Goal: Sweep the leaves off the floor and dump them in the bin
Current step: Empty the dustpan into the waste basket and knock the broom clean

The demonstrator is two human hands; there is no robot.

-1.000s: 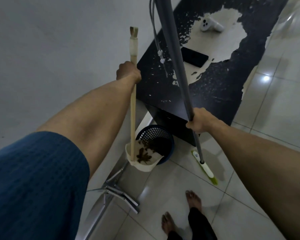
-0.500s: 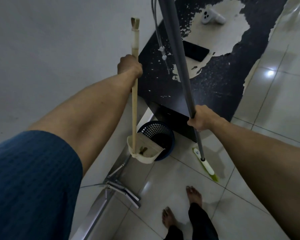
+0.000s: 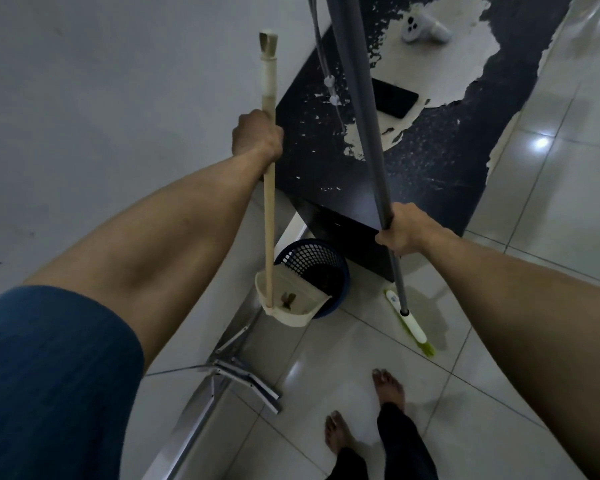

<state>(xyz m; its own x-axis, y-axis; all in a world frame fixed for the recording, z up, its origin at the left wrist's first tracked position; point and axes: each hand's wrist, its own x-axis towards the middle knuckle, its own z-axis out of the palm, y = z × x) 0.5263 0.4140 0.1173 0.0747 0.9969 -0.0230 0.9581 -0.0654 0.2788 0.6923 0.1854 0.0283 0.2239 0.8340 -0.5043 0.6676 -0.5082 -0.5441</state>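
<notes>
My left hand (image 3: 257, 136) grips the long cream handle of a cream dustpan (image 3: 288, 299). The pan hangs tilted against the rim of a dark blue mesh bin (image 3: 312, 258) on the floor below the table end. A few brown leaves (image 3: 288, 299) lie in the pan's bottom. Dark leaves show inside the bin. My right hand (image 3: 402, 233) holds the grey pole of a broom (image 3: 409, 323), whose white and green head rests on the white tiles to the right of the bin.
A black table (image 3: 430, 174) with a peeling top stands behind the bin, bearing a dark phone (image 3: 395, 102) and a white controller (image 3: 423, 26). A metal stand (image 3: 236, 372) lies on the floor at left. My bare feet (image 3: 388, 386) are near the bottom. A grey wall runs along the left.
The dustpan has tipped further toward the bin and most of its leaves have slid out; only a few stay in the pan. Both hands keep their grips.
</notes>
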